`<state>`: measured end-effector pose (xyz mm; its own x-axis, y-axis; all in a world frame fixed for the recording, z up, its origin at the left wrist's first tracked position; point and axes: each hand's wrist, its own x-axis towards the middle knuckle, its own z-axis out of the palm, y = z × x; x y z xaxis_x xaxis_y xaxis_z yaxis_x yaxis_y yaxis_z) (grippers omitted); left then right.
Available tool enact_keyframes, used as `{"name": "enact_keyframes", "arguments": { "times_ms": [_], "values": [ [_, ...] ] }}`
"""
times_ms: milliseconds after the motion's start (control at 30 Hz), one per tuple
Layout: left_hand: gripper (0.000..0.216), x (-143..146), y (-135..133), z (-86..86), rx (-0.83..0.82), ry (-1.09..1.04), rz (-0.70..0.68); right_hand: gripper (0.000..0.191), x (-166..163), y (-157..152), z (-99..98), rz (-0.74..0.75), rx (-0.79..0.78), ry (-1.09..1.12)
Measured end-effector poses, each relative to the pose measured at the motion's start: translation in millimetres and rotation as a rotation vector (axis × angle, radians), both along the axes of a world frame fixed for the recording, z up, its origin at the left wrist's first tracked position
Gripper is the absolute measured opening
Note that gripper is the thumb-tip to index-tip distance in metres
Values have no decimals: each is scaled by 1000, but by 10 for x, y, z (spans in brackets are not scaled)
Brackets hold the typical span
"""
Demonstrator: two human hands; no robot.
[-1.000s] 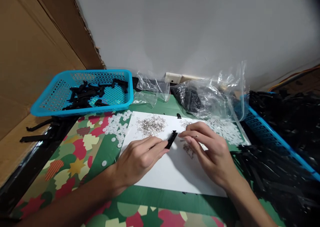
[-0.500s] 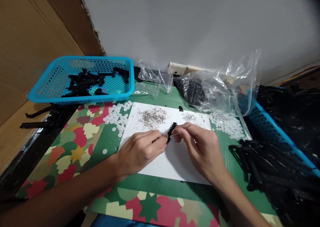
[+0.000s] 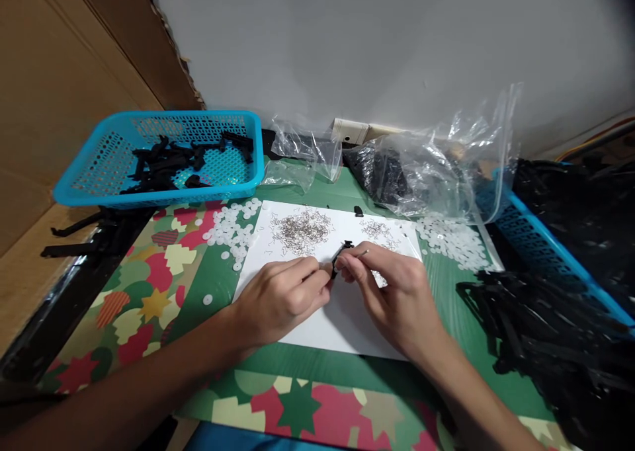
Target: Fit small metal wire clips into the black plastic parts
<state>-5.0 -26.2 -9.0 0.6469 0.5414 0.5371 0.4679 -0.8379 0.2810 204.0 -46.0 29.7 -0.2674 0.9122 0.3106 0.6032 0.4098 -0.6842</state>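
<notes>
My left hand (image 3: 288,295) is closed with its fingertips pinched on a small, narrow black plastic part (image 3: 341,256), tilted above a white sheet of paper (image 3: 322,332). From the other side, my right hand (image 3: 391,282) grips a thin metal rod-like tool (image 3: 364,252) between thumb and fingers. Its near end is hidden behind the thumb, right at the black part. Beyond the hands lie a large pile of tiny bent metal wires (image 3: 303,230) and a smaller wire pile (image 3: 376,229) on the paper.
White round plastic pieces lie in a left pile (image 3: 233,226) and a right pile (image 3: 454,243). A blue basket (image 3: 161,200) with black parts stands at the back left. Clear plastic bags (image 3: 441,173) sit near the wall. Many black parts (image 3: 540,332) heap beside another blue basket (image 3: 560,259) on the right.
My right hand has shifted slightly left, closer to the black part, and less of the metal tool shows. The left hand keeps its hold almost unmoved. The view has moved slightly.
</notes>
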Motion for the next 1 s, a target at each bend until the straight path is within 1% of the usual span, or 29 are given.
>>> {"name": "enact_keyframes", "arguments": {
  "times_ms": [167,333,500,600,667,733,800,867,933,1000],
  "values": [
    [14,17,-10,-11,27,3,22,34,-4,-12,-15,-24,-24,-2],
    [14,12,-14,-5,16,14,10,37,-3,-13,-20,-37,-49,21],
    [13,-3,-7,-8,-7,9,-3,34,-11,-2,-60,-45,-34,34],
    [13,-10,-3,-18,13,36,-12,32,-22,-11,-94,-30,-43,48],
    [12,-9,3,-22,24,46,8,32,-20,-23,-90,-22,-45,72],
    [12,-4,10,-22,25,43,45,32,3,-19,-51,-72,-38,136],
    [13,4,17,-19,20,36,68,35,52,27,17,-173,-8,214],
    [14,11,19,-17,16,29,66,40,119,128,92,-245,40,231],
    [14,14,18,-14,15,20,61,43,181,276,147,-242,41,150],
    [14,14,14,-6,17,14,60,40,215,441,168,-183,-52,31]
  ]
}}
